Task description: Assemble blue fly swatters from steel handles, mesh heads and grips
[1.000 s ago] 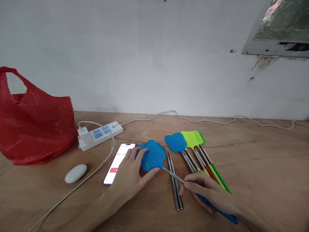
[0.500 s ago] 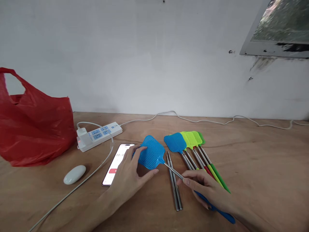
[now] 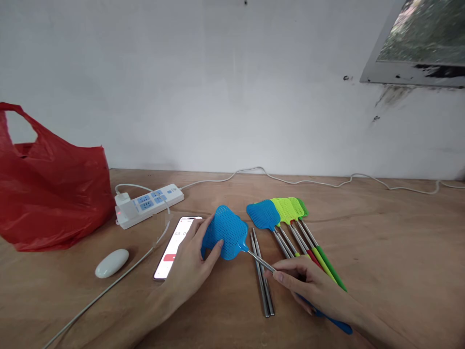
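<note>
A blue fly swatter point(image 3: 230, 232) is held above the table, its mesh head to the left and its metal rod slanting down to the right. My left hand point(image 3: 192, 254) grips the head's left edge, thumb on the front and the fingers partly hidden at the side. My right hand point(image 3: 308, 281) is closed around the rod, and the dark blue handle point(image 3: 336, 325) sticks out below it. Beneath the rod lies a pair of metal chopsticks point(image 3: 262, 281). More fly swatters point(image 3: 286, 211), blue, yellow-green and green, lie overlapping beyond my right hand, some of their handles hidden by it.
A lit phone point(image 3: 169, 257) lies partly behind my left hand. Farther left are a white mouse point(image 3: 112, 263), a power strip point(image 3: 150, 203) with a plug in it, and a red plastic bag point(image 3: 54, 194). A white cable point(image 3: 261, 168) runs along the wall.
My left thumb has moved in from the open and now presses on the swatter's head. The head has tilted slightly. My right hand keeps its hold on the rod.
</note>
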`<act>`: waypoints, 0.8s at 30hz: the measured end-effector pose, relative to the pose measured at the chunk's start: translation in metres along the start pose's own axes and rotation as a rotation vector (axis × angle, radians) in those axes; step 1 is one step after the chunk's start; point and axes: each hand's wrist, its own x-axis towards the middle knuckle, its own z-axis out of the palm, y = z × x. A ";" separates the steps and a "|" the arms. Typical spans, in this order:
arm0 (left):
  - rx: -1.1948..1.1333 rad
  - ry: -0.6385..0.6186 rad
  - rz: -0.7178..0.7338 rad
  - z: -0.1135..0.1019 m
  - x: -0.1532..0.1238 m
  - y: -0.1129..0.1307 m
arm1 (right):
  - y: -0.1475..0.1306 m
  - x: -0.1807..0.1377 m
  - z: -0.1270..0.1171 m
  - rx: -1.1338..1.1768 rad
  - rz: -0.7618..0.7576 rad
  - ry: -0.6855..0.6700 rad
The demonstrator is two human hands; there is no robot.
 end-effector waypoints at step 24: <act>-0.144 0.001 -0.052 -0.005 -0.002 0.006 | -0.005 -0.001 0.005 -0.024 -0.021 0.008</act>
